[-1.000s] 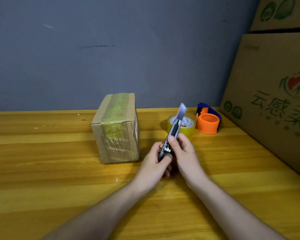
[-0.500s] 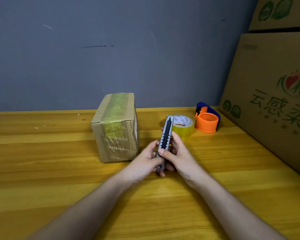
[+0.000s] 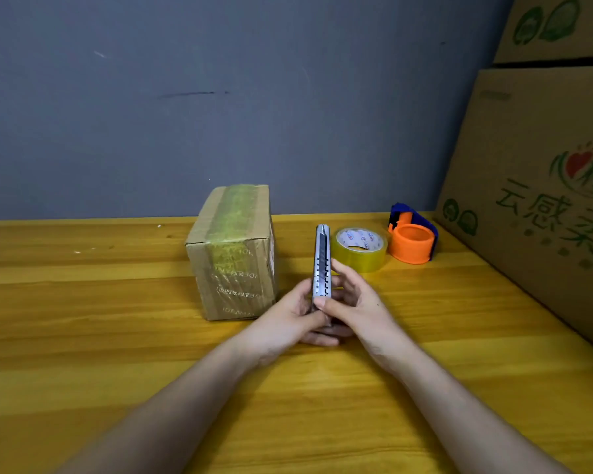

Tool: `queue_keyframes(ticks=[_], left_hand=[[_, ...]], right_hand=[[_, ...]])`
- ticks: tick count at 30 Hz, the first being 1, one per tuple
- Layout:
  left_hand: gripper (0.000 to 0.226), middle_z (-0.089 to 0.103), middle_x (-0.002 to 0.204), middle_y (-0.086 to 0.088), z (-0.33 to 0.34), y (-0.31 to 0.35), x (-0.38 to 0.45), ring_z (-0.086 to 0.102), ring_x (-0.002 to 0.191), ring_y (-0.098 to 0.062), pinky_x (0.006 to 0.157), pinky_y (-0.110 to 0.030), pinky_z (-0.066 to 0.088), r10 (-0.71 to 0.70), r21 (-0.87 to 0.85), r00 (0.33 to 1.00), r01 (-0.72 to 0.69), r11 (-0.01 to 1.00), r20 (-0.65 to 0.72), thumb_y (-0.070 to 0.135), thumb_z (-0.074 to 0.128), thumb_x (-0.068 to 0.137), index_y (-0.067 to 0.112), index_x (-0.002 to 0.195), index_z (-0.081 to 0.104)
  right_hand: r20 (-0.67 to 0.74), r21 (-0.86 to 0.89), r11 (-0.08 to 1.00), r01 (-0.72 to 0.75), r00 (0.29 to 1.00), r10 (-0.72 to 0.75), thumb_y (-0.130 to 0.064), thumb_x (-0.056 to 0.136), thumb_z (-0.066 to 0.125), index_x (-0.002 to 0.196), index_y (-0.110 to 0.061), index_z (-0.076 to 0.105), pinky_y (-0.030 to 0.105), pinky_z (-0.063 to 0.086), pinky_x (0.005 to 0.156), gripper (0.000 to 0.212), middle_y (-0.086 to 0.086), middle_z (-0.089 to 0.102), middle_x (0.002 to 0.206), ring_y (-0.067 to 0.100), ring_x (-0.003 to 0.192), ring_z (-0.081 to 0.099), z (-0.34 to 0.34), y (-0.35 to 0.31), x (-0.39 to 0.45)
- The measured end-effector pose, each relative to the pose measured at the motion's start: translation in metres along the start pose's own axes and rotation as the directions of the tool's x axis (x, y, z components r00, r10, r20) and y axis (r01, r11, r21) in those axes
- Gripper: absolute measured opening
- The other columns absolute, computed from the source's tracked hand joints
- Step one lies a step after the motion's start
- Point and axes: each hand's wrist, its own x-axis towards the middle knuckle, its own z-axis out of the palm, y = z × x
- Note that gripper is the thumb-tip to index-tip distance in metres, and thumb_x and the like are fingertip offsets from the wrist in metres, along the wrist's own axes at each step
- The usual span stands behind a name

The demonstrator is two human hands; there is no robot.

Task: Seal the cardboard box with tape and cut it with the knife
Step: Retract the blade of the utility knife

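Note:
A small cardboard box (image 3: 233, 254) stands on the wooden table (image 3: 83, 336), with yellowish tape running over its top and down its front face. Just right of it, both hands hold a grey utility knife (image 3: 321, 258) upright, with no blade showing above its tip. My left hand (image 3: 288, 316) grips the knife's lower end. My right hand (image 3: 356, 302) wraps its fingers around the handle from the right, thumb on the front. A roll of clear yellow tape (image 3: 360, 249) lies flat behind the knife.
An orange and blue tape dispenser (image 3: 412, 239) sits right of the roll. Large printed cardboard cartons (image 3: 541, 186) are stacked along the right side of the table. A grey wall stands behind.
The blade that stuck out of the knife a second ago is now drawn back into the handle. The knife has turned from tilted to upright, and both hands sank slightly toward the table.

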Motion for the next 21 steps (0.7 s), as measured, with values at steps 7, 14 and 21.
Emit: queue_keyframes(ticks=[7,14,21], left_hand=[[0.051,0.068,0.089,-0.005,0.009,-0.007,0.003,0.071,0.064,-0.010,0.053,-0.021,0.057,0.070,0.082,0.986,-0.058,0.995,-0.150,-0.005,0.049,0.092,0.022,0.133,0.033],[0.057,0.059,0.095,0.002,0.020,-0.012,0.009,0.064,0.062,-0.010,0.055,-0.032,0.059,0.208,0.425,0.899,-0.028,0.905,-0.385,-0.004,0.062,0.082,0.014,0.134,0.047],[0.066,0.065,0.116,-0.009,0.031,-0.005,0.021,0.064,0.105,-0.029,0.087,-0.040,0.052,0.243,0.575,0.812,0.133,0.807,-0.530,0.016,0.068,0.079,0.018,0.139,0.040]], right_hand=[[-0.181,-0.003,0.998,0.062,0.982,-0.062,-0.001,0.084,0.064,0.125,-0.027,0.047,0.017,0.053,0.065,0.052,-0.001,0.058,0.102,0.010,0.083,0.060,-0.002,-0.004,0.000],[-0.269,-0.149,0.989,0.003,0.962,-0.043,-0.010,0.084,0.067,0.133,-0.016,0.048,0.034,0.051,0.085,0.053,0.010,0.059,0.115,0.026,0.101,0.060,0.002,0.002,0.011],[-0.259,-0.286,0.953,-0.097,0.966,0.021,-0.013,0.085,0.067,0.136,-0.010,0.043,0.027,0.046,0.089,0.056,0.004,0.058,0.105,0.016,0.101,0.057,-0.001,-0.016,0.023]])
